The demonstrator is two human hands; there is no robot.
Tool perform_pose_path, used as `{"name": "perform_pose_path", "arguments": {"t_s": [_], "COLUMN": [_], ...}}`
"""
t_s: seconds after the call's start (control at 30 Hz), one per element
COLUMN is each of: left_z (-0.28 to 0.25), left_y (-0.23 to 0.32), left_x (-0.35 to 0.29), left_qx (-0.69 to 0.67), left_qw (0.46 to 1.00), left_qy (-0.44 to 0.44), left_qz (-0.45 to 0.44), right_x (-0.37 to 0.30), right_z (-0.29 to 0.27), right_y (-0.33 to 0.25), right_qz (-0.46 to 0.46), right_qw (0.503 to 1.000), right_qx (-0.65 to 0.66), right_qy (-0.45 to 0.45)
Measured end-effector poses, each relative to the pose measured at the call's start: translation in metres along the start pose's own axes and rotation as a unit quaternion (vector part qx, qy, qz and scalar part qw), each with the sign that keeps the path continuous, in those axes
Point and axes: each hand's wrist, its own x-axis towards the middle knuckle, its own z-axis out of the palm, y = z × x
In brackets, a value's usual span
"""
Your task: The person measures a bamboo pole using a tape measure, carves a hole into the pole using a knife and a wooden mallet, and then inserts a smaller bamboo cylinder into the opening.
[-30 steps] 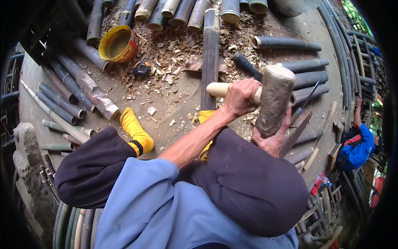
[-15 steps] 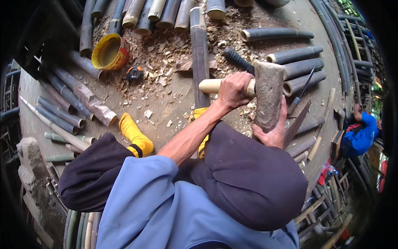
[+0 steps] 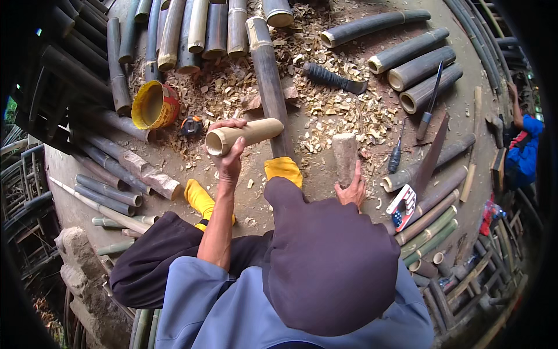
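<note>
My left hand (image 3: 229, 160) is wrapped round a short pale bamboo tube (image 3: 256, 135), its open end turned toward the left. The tube's far end passes over a long dark bamboo pole (image 3: 265, 70) lying on the ground. Low on the right, my right hand (image 3: 352, 189) holds the near end of a rough grey-brown wooden block (image 3: 345, 154), the index finger stretched along its side. The block appears to rest on the ground. Beyond it lies a blade with a black-wrapped handle (image 3: 328, 75).
Wood chips (image 3: 314, 110) cover the ground ahead. A yellow bucket (image 3: 152, 106) and a tape measure (image 3: 192, 125) sit left. At right are a screwdriver (image 3: 395, 156), a knife (image 3: 429, 110), a saw (image 3: 410, 203) and cut bamboo pieces (image 3: 421, 67). Another person (image 3: 526, 142) is far right.
The bamboo tube has come away from the wooden block and moved left in my left hand. My right hand has lowered the block toward the ground. The view has shifted too.
</note>
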Motion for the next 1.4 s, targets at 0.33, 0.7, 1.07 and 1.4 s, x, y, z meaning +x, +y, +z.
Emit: {"name": "perform_pose_path", "arguments": {"t_s": [0.33, 0.7, 1.07, 1.4], "left_z": [0.057, 0.078, 0.072, 0.073], "left_y": [-0.001, -0.010, -0.023, -0.040], "left_x": [0.003, 0.013, 0.017, 0.018], "left_qx": [0.232, 0.306, 0.282, 0.335], "left_qw": [0.970, 0.930, 0.941, 0.931], "left_qy": [-0.054, -0.162, -0.167, -0.138], "left_qz": [0.054, 0.122, 0.082, 0.046], "right_x": [0.003, 0.102, 0.118, 0.133], "right_z": [0.003, -0.108, -0.097, -0.093], "right_y": [0.003, -0.184, -0.247, -0.251], "right_qz": [0.025, -0.257, -0.277, -0.188], "right_qw": [0.999, 0.854, 0.771, 0.763], "right_qx": [-0.016, 0.452, 0.555, 0.584], "right_qy": [-0.023, -0.024, -0.144, -0.204]}}
